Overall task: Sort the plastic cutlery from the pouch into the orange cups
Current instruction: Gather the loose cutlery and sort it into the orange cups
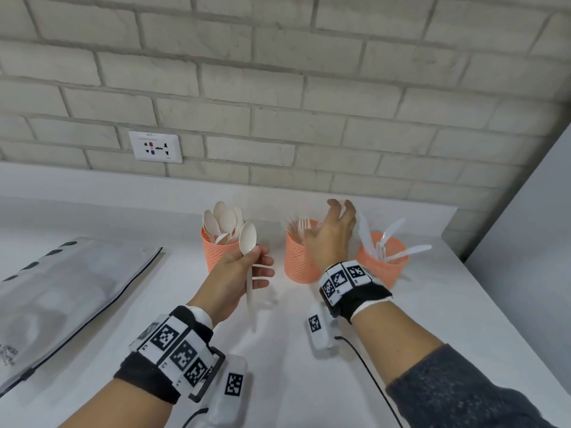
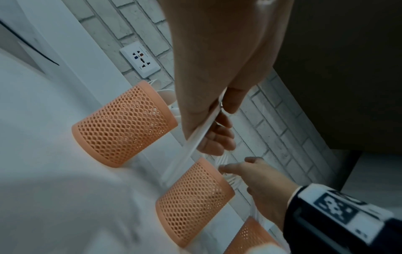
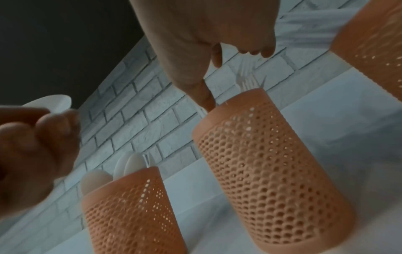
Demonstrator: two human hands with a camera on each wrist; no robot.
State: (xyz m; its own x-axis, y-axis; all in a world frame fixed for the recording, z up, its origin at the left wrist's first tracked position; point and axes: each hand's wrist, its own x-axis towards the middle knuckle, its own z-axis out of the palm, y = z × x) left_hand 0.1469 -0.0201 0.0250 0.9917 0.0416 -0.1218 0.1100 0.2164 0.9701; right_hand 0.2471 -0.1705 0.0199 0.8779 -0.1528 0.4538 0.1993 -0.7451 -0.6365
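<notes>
Three orange mesh cups stand in a row near the wall: the spoon cup, the fork cup and the knife cup. My left hand grips a white plastic spoon by its handle, bowl up, just in front of the spoon cup. My right hand hovers over the fork and knife cups with loose, spread fingers. A blurred white knife slants into the knife cup right beside those fingers. The grey pouch lies flat at the left.
A white counter runs to a brick wall with a socket. A grey panel closes off the right side behind the knife cup. Cables hang from both wrist units.
</notes>
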